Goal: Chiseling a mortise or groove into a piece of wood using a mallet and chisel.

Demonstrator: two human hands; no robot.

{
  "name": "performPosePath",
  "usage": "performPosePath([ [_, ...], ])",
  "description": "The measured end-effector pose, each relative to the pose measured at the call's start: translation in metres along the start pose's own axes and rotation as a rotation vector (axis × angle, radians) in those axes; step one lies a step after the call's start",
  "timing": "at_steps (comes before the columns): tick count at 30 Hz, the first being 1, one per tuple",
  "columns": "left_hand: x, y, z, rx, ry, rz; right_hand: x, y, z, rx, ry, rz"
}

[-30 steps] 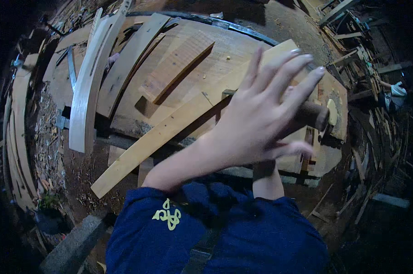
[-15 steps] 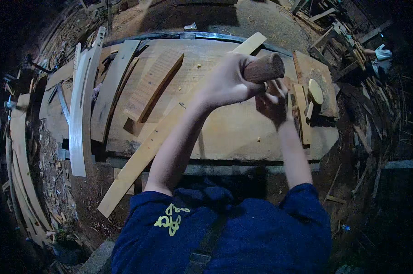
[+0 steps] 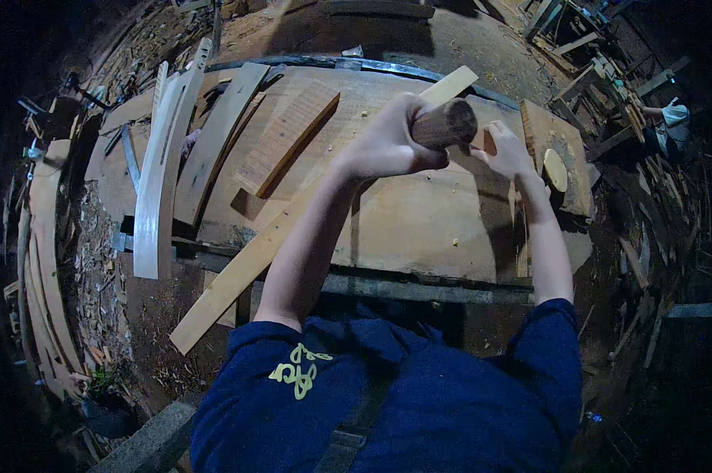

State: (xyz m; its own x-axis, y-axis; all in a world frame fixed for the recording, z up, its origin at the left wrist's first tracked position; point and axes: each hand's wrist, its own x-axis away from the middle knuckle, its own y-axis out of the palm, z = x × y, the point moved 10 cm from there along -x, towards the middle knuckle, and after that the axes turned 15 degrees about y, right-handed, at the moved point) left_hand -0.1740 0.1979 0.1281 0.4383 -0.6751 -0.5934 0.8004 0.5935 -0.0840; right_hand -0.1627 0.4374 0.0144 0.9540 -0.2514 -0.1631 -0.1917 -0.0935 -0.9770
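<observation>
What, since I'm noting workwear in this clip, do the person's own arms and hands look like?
The left hand and right hand are bare, without gloves. The forearms are uncovered too, below short, dark blue sleeves. A curly, pale yellow marking sits near the left shoulder.

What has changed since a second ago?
The left hand, then spread open, now grips the dark wooden cylinder, which has moved left, away from the pale oval piece. The right hand, mostly hidden then, now shows beside it. Long board and thick block unchanged.
</observation>
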Motion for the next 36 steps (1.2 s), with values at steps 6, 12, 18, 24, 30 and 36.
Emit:
performPosePath([
  [6, 0.006, -0.003, -0.009, 0.088, -0.101, 0.014, 0.013, -0.093, -0.013, -0.278, 0.093, 0.263],
  [12, 0.002, 0.005, -0.003, 0.028, -0.051, 0.012, 0.09, -0.203, -0.034, -1.088, 0.193, 0.437],
  [18, -0.001, -0.005, 0.002, 0.016, -0.022, 0.131, 0.148, -0.257, -0.078, -1.408, -0.023, 0.591],
  [24, -0.011, -0.036, -0.004, 0.113, 0.04, 0.143, 0.132, -0.247, -0.091, -1.374, -0.097, 0.315],
  [30, -0.012, -0.055, -0.004, 0.033, 0.101, 0.135, 0.133, -0.225, -0.083, -1.352, -0.189, 0.198],
  [36, -0.015, -0.055, -0.002, -0.027, 0.099, 0.173, 0.138, -0.209, -0.071, -1.268, 0.047, 0.313],
])
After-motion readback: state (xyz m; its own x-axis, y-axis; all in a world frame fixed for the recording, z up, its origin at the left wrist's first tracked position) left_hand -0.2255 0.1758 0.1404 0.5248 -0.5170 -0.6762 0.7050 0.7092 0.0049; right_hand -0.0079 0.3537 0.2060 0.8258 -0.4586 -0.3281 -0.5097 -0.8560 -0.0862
